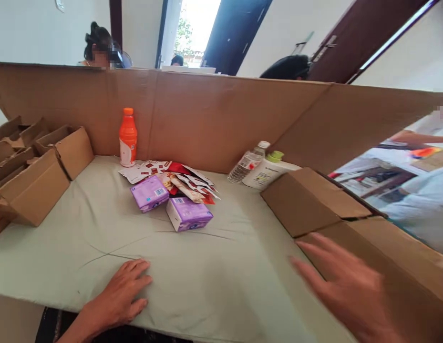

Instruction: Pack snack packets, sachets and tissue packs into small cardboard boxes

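Observation:
My left hand (125, 293) rests on the pale green tablecloth (207, 276) near the front edge, fingers a little apart, holding nothing. My right hand (343, 281), blurred by motion, is in front of the right-hand cardboard box (378, 252) with its fingers spread and nothing in them. Two purple packs, the left pack (149, 193) and the right pack (190, 214), lie in the middle of the table. Behind them is a heap of red and white packets (185, 183). An orange bottle (128, 138) stands upright at the back left.
A clear bottle (248, 164) and a white bottle with a green cap (267, 171) lean at the back right, beside another closed box (314, 195). Open cardboard boxes (38, 186) stand at the left. A cardboard screen (214, 119) borders the back; people are beyond it.

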Tool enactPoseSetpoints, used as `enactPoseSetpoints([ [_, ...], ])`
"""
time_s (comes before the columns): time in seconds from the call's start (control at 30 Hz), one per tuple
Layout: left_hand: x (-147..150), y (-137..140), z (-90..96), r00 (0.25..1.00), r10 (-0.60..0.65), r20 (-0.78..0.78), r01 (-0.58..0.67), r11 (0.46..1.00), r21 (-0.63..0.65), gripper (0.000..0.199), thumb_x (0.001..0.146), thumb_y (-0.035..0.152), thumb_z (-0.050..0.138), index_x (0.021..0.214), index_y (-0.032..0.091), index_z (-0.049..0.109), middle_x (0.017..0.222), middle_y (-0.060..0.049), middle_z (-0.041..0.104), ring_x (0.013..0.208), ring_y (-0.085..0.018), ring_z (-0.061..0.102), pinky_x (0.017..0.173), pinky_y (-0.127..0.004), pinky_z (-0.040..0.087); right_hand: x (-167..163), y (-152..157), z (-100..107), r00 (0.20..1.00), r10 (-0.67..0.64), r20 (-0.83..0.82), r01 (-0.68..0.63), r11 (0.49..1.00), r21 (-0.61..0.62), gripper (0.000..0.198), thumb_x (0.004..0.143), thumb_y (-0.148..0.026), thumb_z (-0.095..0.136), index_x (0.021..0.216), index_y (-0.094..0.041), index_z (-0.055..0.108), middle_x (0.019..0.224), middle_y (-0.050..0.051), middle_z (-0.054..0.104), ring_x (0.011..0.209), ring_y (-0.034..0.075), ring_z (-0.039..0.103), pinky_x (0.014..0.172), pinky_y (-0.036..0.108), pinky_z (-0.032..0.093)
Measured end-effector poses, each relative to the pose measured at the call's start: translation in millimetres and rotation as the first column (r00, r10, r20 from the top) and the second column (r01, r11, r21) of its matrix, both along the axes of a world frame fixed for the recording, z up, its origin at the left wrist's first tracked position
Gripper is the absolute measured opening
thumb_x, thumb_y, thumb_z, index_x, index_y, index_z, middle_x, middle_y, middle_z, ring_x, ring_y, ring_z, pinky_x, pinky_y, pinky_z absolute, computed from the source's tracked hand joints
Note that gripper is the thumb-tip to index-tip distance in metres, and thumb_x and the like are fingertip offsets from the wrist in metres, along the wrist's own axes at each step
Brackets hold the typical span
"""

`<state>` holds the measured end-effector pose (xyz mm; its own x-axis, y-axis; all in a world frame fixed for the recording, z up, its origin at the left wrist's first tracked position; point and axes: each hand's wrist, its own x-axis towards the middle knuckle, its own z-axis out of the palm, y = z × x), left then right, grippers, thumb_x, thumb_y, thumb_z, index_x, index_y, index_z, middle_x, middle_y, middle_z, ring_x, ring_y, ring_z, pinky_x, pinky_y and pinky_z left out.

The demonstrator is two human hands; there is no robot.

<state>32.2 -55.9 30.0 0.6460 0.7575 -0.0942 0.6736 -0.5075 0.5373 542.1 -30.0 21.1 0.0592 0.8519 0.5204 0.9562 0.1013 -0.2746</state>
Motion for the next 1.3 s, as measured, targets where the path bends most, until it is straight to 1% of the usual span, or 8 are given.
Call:
enactPoseSetpoints([
  [0.2,-33.6,-7.1,4.0,0.996,0.068,-0.063,-0.074,0.992,-0.107,0.055,0.083,0.019,0.066,0.138,0.022,0.059,0.157,-0.012,0.047,0.148,-0.033,0.041,0.121,-0.056,0.038,-148.4,73.4,-55.6,0.974,0.211,-0.087,-0.220,0.970,-0.103,0.060,0.091,-0.068,0.047,0.130,-0.023,0.060,0.141,0.017,0.061,0.117,0.035,0.066,0.093,0.054,0.054],
  [0.3,-73.7,-2.9,12.2,0.972,0.224,-0.073,-0.216,0.971,0.104,0.054,0.087,0.020,0.063,0.140,0.027,0.058,0.157,-0.011,0.048,0.144,-0.031,0.046,0.115,-0.051,0.047,-164.2,84.8,-79.8,0.960,0.186,-0.208,-0.206,0.975,-0.080,0.061,0.092,-0.065,0.048,0.132,-0.020,0.056,0.134,0.018,0.065,0.119,0.036,0.065,0.091,0.053,0.056],
  [0.37,-105.4,6.6,26.7,0.911,0.413,0.005,-0.376,0.824,0.423,0.049,0.092,0.022,0.057,0.141,0.026,0.056,0.156,-0.013,0.048,0.144,-0.032,0.047,0.112,-0.052,0.049,-162.3,82.2,-93.6,0.953,0.194,-0.231,-0.214,0.975,-0.065,0.062,0.093,-0.063,0.049,0.138,-0.020,0.052,0.133,0.017,0.066,0.117,0.036,0.067,0.092,0.052,0.056],
  [0.5,-163.2,45.6,80.5,0.713,0.653,0.255,-0.539,0.279,0.795,0.049,0.097,0.031,0.054,0.144,0.017,0.050,0.151,-0.021,0.050,0.146,-0.035,0.042,0.119,-0.058,0.037,-156.3,68.9,-109.3,0.965,0.176,-0.197,-0.191,0.980,-0.060,0.064,0.091,-0.060,0.051,0.144,-0.024,0.048,0.136,0.015,0.065,0.110,0.035,0.069,0.088,0.052,0.057],
  [0.63,-202.1,92.0,122.3,0.456,0.835,0.306,-0.701,0.125,0.702,0.065,0.089,0.031,0.054,0.149,0.008,0.042,0.145,-0.022,0.056,0.142,-0.038,0.046,0.118,-0.057,0.036,-157.4,65.5,-108.2,0.966,0.140,-0.216,-0.164,0.982,-0.095,0.064,0.091,-0.059,0.051,0.145,-0.024,0.048,0.136,0.014,0.065,0.102,0.033,0.072,0.085,0.051,0.059],
  [0.83,-201.1,93.7,117.0,0.480,0.845,0.236,-0.767,0.273,0.581,0.034,0.086,0.029,0.044,0.105,0.017,0.069,0.088,-0.008,0.076,0.079,-0.024,0.071,0.080,-0.036,0.056,-158.6,68.1,-106.0,0.955,0.119,-0.273,-0.150,0.984,-0.095,0.065,0.089,-0.059,0.052,0.145,-0.025,0.049,0.128,0.013,0.070,0.096,0.032,0.072,0.082,0.049,0.059],
  [1.1,-126.3,18.0,132.2,0.889,0.388,0.243,-0.454,0.676,0.581,0.015,0.096,0.026,0.055,0.103,0.024,0.068,0.102,-0.002,0.077,0.102,-0.019,0.073,0.091,-0.028,0.057,-165.4,61.2,-94.5,0.950,0.109,-0.292,-0.139,0.987,-0.084,0.065,0.089,-0.054,0.055,0.146,-0.025,0.048,0.126,0.013,0.070,0.109,0.033,0.069,0.090,0.048,0.057],
  [1.3,-86.5,1.0,128.0,0.964,0.063,0.257,-0.172,0.888,0.427,0.029,0.093,0.007,0.049,0.111,0.026,0.062,0.101,0.001,0.076,0.107,-0.013,0.070,0.097,-0.023,0.057,-170.2,62.4,-84.3,0.939,0.125,-0.320,-0.162,0.983,-0.091,0.063,0.090,-0.045,0.055,0.147,-0.022,0.046,0.130,0.014,0.068,0.115,0.030,0.067,0.098,0.048,0.053],
])
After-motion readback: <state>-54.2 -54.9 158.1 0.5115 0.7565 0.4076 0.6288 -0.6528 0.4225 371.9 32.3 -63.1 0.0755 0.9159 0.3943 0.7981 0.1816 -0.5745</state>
